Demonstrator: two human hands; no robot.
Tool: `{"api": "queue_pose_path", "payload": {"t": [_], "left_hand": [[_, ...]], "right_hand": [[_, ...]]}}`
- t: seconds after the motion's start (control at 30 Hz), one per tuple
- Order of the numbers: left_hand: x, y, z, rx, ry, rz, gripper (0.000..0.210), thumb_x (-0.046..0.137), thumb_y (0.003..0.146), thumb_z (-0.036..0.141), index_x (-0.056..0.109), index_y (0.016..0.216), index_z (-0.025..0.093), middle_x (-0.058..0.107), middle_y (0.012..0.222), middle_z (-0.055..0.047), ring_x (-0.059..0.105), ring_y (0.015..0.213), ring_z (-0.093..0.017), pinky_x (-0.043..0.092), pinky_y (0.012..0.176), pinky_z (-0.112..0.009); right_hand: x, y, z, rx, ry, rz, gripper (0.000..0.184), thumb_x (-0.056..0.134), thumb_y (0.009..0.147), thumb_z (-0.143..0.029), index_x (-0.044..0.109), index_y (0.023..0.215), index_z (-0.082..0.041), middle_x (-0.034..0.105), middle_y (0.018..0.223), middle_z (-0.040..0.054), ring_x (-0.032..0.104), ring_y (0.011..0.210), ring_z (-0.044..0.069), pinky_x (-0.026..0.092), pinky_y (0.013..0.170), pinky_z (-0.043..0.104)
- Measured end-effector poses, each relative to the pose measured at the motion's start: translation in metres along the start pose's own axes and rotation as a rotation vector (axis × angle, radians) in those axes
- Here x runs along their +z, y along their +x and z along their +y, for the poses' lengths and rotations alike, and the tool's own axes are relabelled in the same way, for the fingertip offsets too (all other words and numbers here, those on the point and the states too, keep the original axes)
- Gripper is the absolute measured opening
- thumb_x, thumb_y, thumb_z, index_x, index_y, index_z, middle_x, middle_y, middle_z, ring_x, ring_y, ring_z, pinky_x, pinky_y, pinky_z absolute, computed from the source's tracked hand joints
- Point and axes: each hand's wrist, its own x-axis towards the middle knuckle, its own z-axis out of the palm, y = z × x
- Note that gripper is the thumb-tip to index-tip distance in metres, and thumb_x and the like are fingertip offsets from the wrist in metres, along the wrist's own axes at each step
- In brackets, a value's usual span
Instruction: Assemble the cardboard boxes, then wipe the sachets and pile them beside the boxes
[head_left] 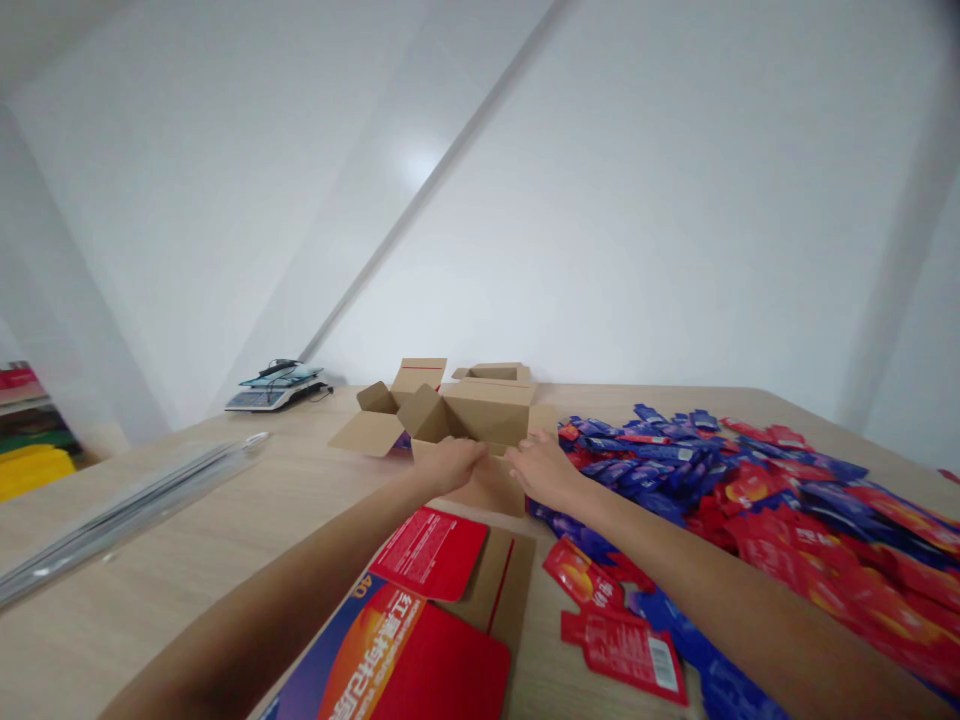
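An open cardboard box [487, 418] stands in the middle of the table, brown inside, with its flaps spread. My left hand [452, 465] grips the near edge at the left, fingers curled over it. At the right end of the same edge, my right hand [546, 470] pinches the cardboard, its wrist close to a heap of pouches. Between my hands the near flap [484, 487] slopes toward me. Closer to me lies a flattened red and purple printed carton [420, 640], partly under my left forearm. What the box's floor holds is hidden.
Red and blue pouches [675, 460] are heaped along the right; a red pouch [626, 650] lies near the front. Other open boxes [420, 375] stand behind. A scale [274, 390] sits at the back left, and long plastic-wrapped strips [135, 510] lie on the left.
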Motion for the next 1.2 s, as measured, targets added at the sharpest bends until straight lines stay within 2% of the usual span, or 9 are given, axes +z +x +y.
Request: {"api": "queue_pose_path", "payload": {"t": [0.13, 0.27, 0.47, 0.67, 0.83, 0.97, 1.07, 1.2], "left_hand": [[0.026, 0.051, -0.033, -0.098, 0.012, -0.001, 0.030, 0.038, 0.081, 0.012, 0.061, 0.098, 0.020, 0.066, 0.105, -0.010, 0.059, 0.103, -0.025, 0.044, 0.084, -0.037], [0.050, 0.084, -0.055, -0.137, 0.017, -0.015, 0.030, 0.040, 0.080, 0.011, 0.061, 0.099, 0.020, 0.066, 0.106, -0.010, 0.059, 0.105, -0.025, 0.044, 0.084, -0.038], [0.086, 0.107, -0.071, -0.177, 0.016, -0.012, 0.030, 0.038, 0.081, 0.010, 0.059, 0.101, 0.018, 0.066, 0.104, -0.012, 0.059, 0.102, -0.025, 0.043, 0.083, -0.039], [0.102, 0.127, -0.082, -0.228, 0.008, 0.003, 0.033, 0.036, 0.083, 0.009, 0.056, 0.108, 0.017, 0.063, 0.110, -0.014, 0.057, 0.105, -0.024, 0.041, 0.087, -0.040], [0.107, 0.145, -0.088, -0.260, 0.018, 0.029, 0.033, 0.036, 0.084, 0.010, 0.057, 0.108, 0.017, 0.063, 0.107, -0.015, 0.057, 0.102, -0.026, 0.040, 0.086, -0.044], [0.107, 0.146, -0.089, -0.300, 0.025, 0.078, 0.035, 0.036, 0.083, 0.010, 0.058, 0.109, 0.019, 0.060, 0.108, -0.015, 0.053, 0.106, -0.028, 0.037, 0.088, -0.046], [0.106, 0.127, -0.086, -0.357, 0.017, 0.128, 0.042, 0.044, 0.082, 0.017, 0.048, 0.124, 0.023, 0.053, 0.120, -0.015, 0.046, 0.114, -0.029, 0.032, 0.093, -0.046], [0.110, 0.075, -0.075, -0.404, -0.054, 0.244, 0.060, 0.053, 0.079, 0.026, 0.034, 0.136, 0.025, 0.041, 0.135, -0.012, 0.036, 0.124, -0.028, 0.027, 0.100, -0.043]], "right_hand": [[0.033, 0.047, 0.024, 0.061, -0.052, -0.064, 0.022, 0.045, 0.087, -0.026, 0.061, 0.097, -0.014, 0.068, 0.093, 0.0138, 0.060, 0.094, 0.024, 0.028, 0.094, 0.038], [0.066, 0.081, 0.042, 0.088, -0.064, -0.090, 0.023, 0.045, 0.087, -0.027, 0.061, 0.097, -0.014, 0.068, 0.093, 0.0141, 0.061, 0.094, 0.025, 0.030, 0.092, 0.039], [0.113, 0.107, 0.059, 0.089, -0.059, -0.091, 0.021, 0.044, 0.088, -0.023, 0.061, 0.095, -0.014, 0.068, 0.090, 0.0129, 0.061, 0.091, 0.024, 0.031, 0.092, 0.039], [0.138, 0.121, 0.069, 0.126, -0.055, -0.049, 0.025, 0.037, 0.090, -0.015, 0.058, 0.102, -0.012, 0.065, 0.101, 0.0151, 0.056, 0.103, 0.023, 0.028, 0.098, 0.040], [0.141, 0.113, 0.074, 0.148, -0.058, 0.007, 0.038, 0.036, 0.088, -0.010, 0.048, 0.124, -0.012, 0.051, 0.130, 0.0154, 0.040, 0.124, 0.023, 0.021, 0.104, 0.043], [0.126, 0.083, 0.071, 0.092, -0.004, 0.065, 0.050, 0.044, 0.080, -0.009, 0.045, 0.129, -0.012, 0.043, 0.138, 0.0145, 0.032, 0.130, 0.025, 0.016, 0.108, 0.047], [0.106, 0.047, 0.063, 0.034, 0.045, 0.093, 0.053, 0.047, 0.077, -0.010, 0.045, 0.129, -0.012, 0.041, 0.140, 0.0148, 0.029, 0.131, 0.026, 0.014, 0.108, 0.049], [0.077, -0.010, 0.046, 0.010, 0.166, 0.088, 0.049, 0.044, 0.080, -0.011, 0.045, 0.130, -0.013, 0.040, 0.140, 0.0134, 0.029, 0.131, 0.026, 0.018, 0.107, 0.048]]}}
